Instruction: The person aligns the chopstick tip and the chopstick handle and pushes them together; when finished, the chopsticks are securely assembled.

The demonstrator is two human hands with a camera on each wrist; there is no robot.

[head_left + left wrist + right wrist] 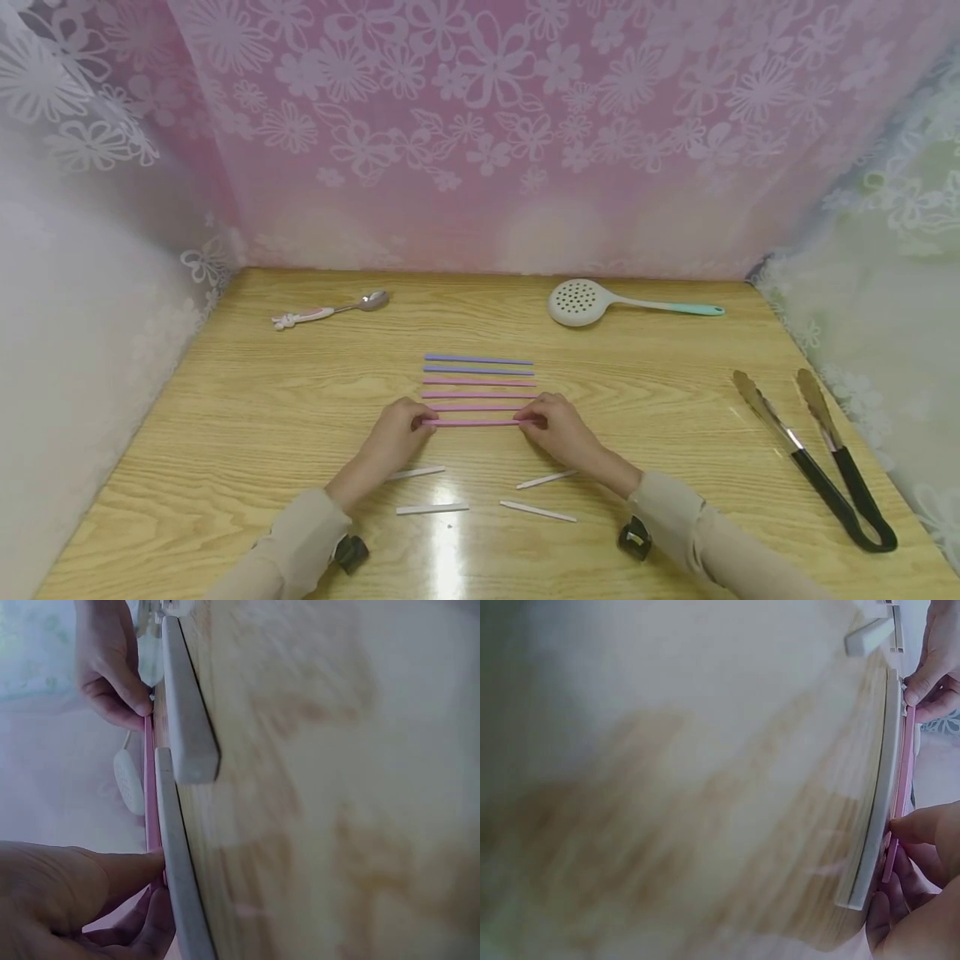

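A bright pink chopstick (pixel 476 423) lies level across the near end of a row. Its left end is pinched between the thumb and fingers of my left hand (pixel 396 432), its right end by those of my right hand (pixel 564 432). Just beyond it, parallel, lie more pink chopsticks (pixel 480 396) and two purple chopsticks (pixel 480 360). In the left wrist view both hands grip the same pink chopstick (pixel 151 780), close to the tabletop. The right wrist view shows the pink chopstick (pixel 905 761) poking out past my right fingers.
Several short white sticks (pixel 432 508) lie nearer me, one partly behind my left forearm. At the back are a spoon (pixel 330 312) on the left and a slotted skimmer (pixel 579 302) on the right. Black-handled tongs (pixel 832 492) lie spread at far right. Flowered curtains (pixel 487 150) enclose the wooden table (pixel 247 417).
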